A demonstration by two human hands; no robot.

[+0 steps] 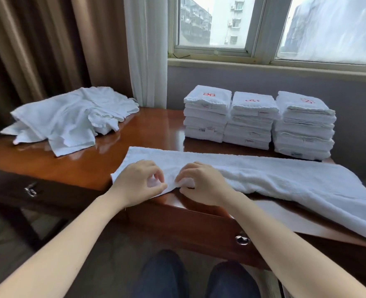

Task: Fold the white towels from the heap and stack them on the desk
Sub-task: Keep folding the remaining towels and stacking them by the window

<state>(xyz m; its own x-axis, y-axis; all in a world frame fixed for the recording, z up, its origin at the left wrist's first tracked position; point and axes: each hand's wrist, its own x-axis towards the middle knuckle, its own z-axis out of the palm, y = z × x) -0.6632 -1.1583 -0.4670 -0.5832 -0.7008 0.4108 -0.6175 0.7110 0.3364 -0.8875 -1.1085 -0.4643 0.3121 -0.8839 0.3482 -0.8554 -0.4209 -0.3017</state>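
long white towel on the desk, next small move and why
Probably lift its left end and fold it rightward: the left hand and right hand pinch the near edge of the long white towel there, and it lies as a narrow strip.

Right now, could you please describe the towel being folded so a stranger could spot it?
Below the window stands the desk. Along its near edge lies a long towel, pinched by the left hand and right hand. Unlike the crumpled heap and folded stacks, it lies spread out.

White towel (pixel 263 175) spread lengthwise across desk (pixel 87 164) (near edge pinched).
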